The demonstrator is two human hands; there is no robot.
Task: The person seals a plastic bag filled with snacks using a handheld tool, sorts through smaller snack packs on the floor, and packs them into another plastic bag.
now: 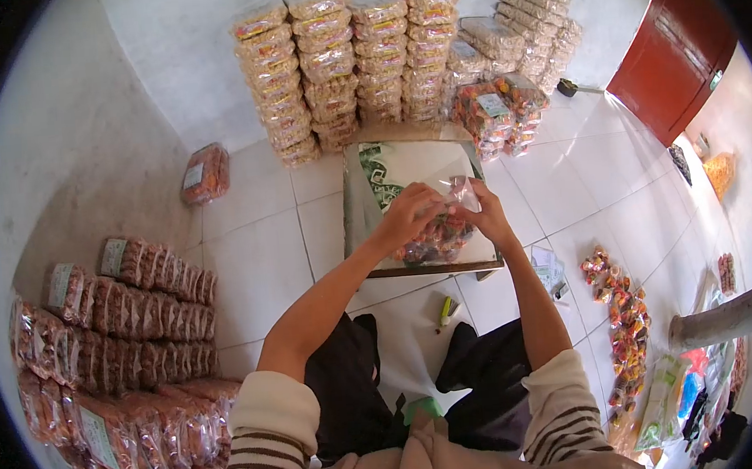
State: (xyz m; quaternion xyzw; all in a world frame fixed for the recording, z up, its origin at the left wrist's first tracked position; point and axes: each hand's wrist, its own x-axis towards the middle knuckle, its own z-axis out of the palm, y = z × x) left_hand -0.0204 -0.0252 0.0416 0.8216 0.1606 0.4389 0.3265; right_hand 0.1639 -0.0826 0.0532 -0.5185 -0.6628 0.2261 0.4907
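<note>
A clear plastic bag [437,241] filled with small, colourful wrapped pieces rests on a low table [428,161] in front of me. My left hand [411,212] is closed on the gathered top of the bag from the left. From the other side, my right hand [486,213] grips the same plastic, its fingers bent around the edge. The loose clear film of the bag's mouth sticks up between both hands. Just what each fingertip pinches is too small to make out.
Tall stacks of bagged snacks [325,64] stand along the back wall. Packs of reddish-brown goods [139,338] pile up at left. A row of small colourful packets [628,321] lies on the right floor. A yellow-green lighter-like item [447,310] sits between my feet.
</note>
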